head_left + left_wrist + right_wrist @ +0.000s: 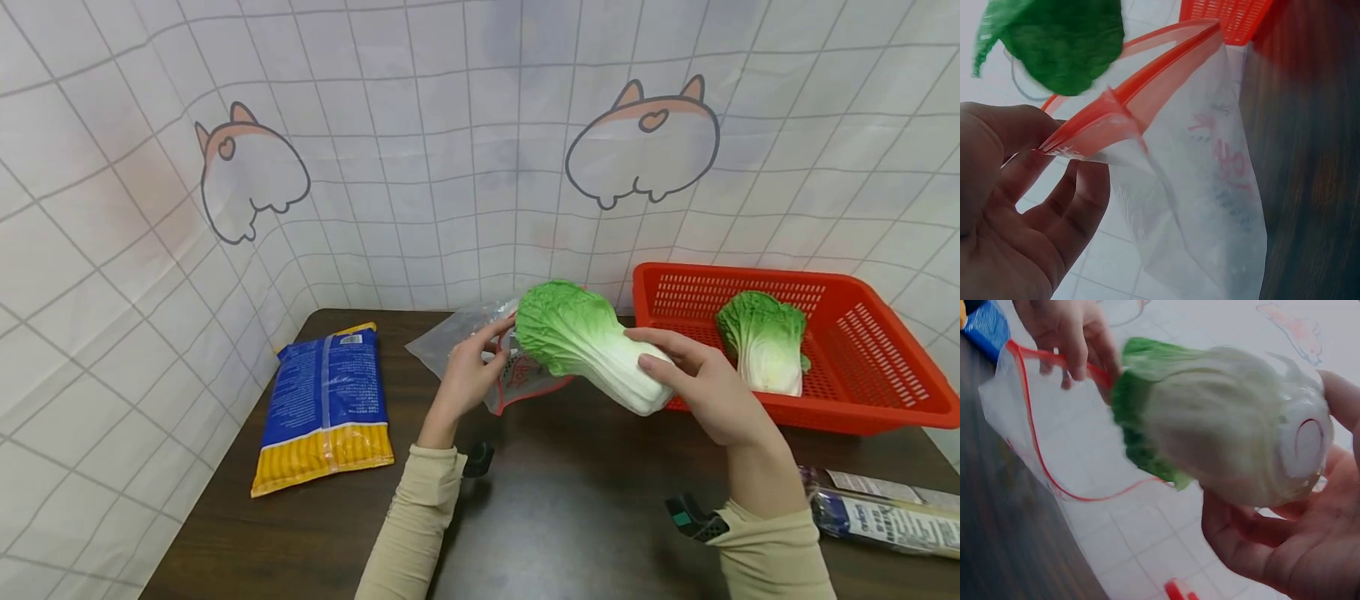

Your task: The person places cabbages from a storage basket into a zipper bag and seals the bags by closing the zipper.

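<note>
Dark wooden table [570,517] beneath: left hand [467,377] pinches bag [480,346], right hand [705,385] grips cabbage [585,342].

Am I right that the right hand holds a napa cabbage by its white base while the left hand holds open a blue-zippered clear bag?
Not quite: the zipper strip on the clear bag is red, as the left wrist view shows. The rest stands: the right hand holds the napa cabbage by its white base, and the left hand holds the bag open.

In front of me stands a dark brown wooden table [570,517], and behind it hangs a white grid-patterned backdrop [420,125] with cartoon corgi drawings [641,142].
</note>
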### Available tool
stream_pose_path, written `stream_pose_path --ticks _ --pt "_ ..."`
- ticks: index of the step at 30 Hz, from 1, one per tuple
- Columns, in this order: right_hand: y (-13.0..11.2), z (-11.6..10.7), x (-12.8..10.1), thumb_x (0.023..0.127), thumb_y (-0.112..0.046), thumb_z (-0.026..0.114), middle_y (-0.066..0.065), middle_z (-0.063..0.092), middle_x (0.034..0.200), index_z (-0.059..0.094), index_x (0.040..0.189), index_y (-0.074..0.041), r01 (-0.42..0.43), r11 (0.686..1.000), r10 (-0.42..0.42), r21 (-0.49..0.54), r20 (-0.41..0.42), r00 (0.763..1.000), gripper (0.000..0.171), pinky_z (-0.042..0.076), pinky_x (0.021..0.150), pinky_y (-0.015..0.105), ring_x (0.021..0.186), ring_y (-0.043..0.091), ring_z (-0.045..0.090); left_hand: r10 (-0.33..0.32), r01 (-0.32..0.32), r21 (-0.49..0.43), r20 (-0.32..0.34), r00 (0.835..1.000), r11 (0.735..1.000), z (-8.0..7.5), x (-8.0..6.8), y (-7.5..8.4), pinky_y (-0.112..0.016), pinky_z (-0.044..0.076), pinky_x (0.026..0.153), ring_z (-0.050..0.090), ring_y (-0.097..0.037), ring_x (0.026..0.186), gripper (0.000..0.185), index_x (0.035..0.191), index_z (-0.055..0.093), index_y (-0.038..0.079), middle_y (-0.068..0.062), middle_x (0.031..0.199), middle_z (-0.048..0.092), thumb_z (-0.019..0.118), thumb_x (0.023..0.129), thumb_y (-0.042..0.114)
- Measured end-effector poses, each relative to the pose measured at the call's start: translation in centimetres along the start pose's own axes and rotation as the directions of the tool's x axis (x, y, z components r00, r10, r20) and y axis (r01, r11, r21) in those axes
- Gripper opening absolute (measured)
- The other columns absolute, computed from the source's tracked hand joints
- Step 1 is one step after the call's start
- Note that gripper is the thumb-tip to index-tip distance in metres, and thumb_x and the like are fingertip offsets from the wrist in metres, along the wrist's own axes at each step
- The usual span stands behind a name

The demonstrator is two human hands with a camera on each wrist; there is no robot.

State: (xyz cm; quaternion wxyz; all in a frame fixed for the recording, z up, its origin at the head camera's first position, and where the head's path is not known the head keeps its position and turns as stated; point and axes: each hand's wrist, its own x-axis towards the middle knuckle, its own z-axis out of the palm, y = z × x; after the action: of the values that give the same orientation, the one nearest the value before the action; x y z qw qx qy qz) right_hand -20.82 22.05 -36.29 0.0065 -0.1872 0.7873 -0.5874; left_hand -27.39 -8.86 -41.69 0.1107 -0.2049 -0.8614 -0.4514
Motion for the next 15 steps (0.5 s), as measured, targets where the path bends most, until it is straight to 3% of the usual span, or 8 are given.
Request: stream_pose_path --ticks 2,6,8,10,15 --pt "0.6 0.0 0.2 0.102 -0.012 0.050 0.005 0.058 0.114 0.056 0.137 -0.011 0.019 0.984 -0.025 0.176 0.033 0.999 0.036 0.054 0.070 0.027 0.092 0.017 0.058 -0.013 0.012 -0.024 -0.004 1.000 1.000 -0.1 0.0 0.0 -0.025 0.038 0.046 0.065 -0.024 0.091 0.047 0.140 0.055 0.021 -0.010 0.133 0.060 0.059 0.096 0.007" --pt "2.1 0.5 1.0 0.104 -0.006 0.039 0.003 0.060 0.117 0.057 0.136 -0.010 0.008 0.870 -0.081 0.493 0.126 0.989 0.037 0.055 0.076 0.027 0.096 0.015 0.061 -0.053 0.052 -0.096 -0.009 0.999 0.994 -0.1 0.0 -0.1 -0.028 0.045 0.053 0.064 -0.025 0.101 0.048 0.142 0.053 0.024 -0.006 0.137 0.057 0.059 0.096 0.008" --pt "2.8 1.0 1.5 0.105 -0.006 0.037 0.003 0.061 0.119 0.057 0.136 -0.010 -0.019 0.833 -0.081 0.553 0.155 0.985 0.037 0.054 0.078 0.028 0.098 0.015 0.061 -0.076 0.074 -0.135 -0.015 0.997 0.988 -0.2 0.0 -0.3 -0.031 0.050 0.057 0.062 -0.024 0.107 0.049 0.143 0.052 0.024 -0.004 0.138 0.055 0.059 0.097 0.008" --pt "3.4 1.5 1.8 0.105 -0.009 0.040 0.003 0.061 0.119 0.057 0.135 -0.010 -0.044 0.844 -0.046 0.534 0.155 0.987 0.035 0.054 0.078 0.028 0.097 0.015 0.061 -0.097 0.092 -0.172 -0.019 0.995 0.981 -0.2 0.0 -0.5 -0.035 0.053 0.059 0.062 -0.025 0.106 0.050 0.143 0.052 0.024 -0.004 0.139 0.055 0.059 0.097 0.007" --pt "4.0 2.3 2.1 0.101 -0.020 0.053 0.009 0.059 0.115 0.056 0.135 -0.009 -0.097 0.962 0.082 0.255 0.070 0.994 0.036 0.054 0.073 0.030 0.091 0.020 0.060 -0.115 0.108 -0.181 -0.027 0.993 0.978 -0.4 0.0 -0.7 -0.032 0.048 0.053 0.063 -0.022 0.100 0.050 0.141 0.054 0.025 -0.003 0.139 0.055 0.059 0.096 0.006"
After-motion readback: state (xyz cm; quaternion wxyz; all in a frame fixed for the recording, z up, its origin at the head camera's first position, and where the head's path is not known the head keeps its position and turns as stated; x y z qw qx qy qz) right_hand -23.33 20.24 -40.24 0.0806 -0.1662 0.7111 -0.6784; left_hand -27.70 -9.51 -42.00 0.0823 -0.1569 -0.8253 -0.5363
